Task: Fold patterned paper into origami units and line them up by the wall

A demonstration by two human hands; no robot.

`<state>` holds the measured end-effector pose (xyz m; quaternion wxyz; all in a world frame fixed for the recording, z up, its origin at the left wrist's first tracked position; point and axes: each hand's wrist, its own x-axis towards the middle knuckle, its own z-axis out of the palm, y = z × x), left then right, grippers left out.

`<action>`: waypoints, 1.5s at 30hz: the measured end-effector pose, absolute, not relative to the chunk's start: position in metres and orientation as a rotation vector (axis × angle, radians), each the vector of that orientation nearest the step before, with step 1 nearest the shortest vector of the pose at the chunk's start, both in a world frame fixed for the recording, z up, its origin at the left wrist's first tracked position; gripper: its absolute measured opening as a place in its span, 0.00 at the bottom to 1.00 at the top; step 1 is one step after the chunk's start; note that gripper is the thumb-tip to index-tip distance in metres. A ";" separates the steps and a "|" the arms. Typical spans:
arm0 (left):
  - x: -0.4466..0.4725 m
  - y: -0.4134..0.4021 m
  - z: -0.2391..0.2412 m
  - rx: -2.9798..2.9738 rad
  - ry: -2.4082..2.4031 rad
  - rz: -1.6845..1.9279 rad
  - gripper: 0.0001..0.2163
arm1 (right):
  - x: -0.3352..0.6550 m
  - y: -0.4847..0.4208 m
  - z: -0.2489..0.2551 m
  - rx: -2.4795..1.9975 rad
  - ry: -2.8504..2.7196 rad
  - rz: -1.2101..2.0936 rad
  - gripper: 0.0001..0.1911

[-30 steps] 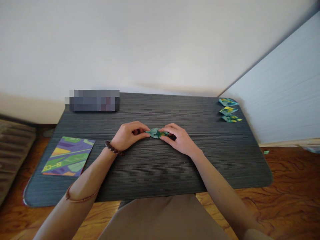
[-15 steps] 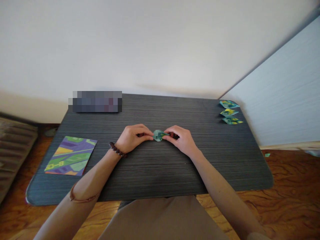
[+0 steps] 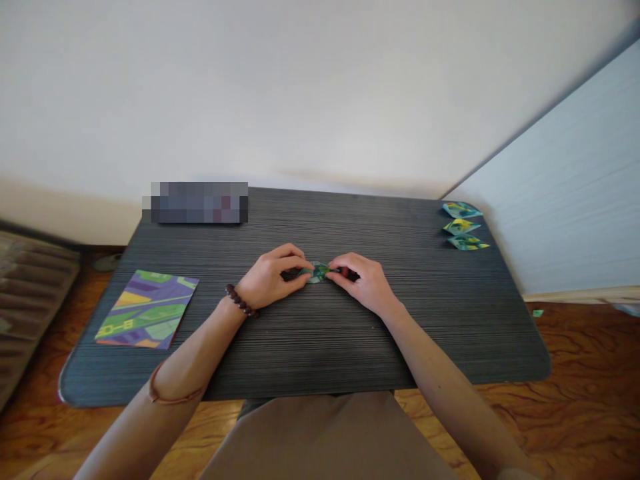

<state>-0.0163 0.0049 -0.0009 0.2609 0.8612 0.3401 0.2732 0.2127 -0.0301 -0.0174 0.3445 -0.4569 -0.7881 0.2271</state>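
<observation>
At the left edge of the dark table (image 3: 300,347) lies a patterned sheet (image 3: 147,310), flat and well apart from our hands. Moving right, our left hand (image 3: 270,280), with a bead bracelet (image 3: 241,301) at its wrist, pinches the left end of a small folded paper (image 3: 317,272). That paper sits mid-table, directly between both hands, with its long axis running left to right. We cannot tell whether it touches the surface. Our right hand (image 3: 363,283) pinches the other end, equally near. Far right, beside the pale panel (image 3: 565,200), three folded pieces (image 3: 461,227) lie in a row, well apart from us.
</observation>
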 end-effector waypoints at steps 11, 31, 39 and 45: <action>-0.013 0.001 -0.004 2.395 0.949 0.727 0.08 | 0.205 -0.034 -0.016 -1.245 -2.125 0.457 0.06; -0.005 -0.004 -0.005 2.465 0.927 0.732 0.09 | 0.192 -0.039 -0.010 -1.390 -2.138 0.323 0.05; -0.025 0.009 0.002 2.186 0.962 0.577 0.14 | 0.192 -0.039 -0.014 -1.427 -1.993 0.425 0.05; -0.032 0.014 -0.001 2.097 1.055 0.680 0.12 | 0.217 -0.031 -0.009 -1.192 -2.047 0.749 0.13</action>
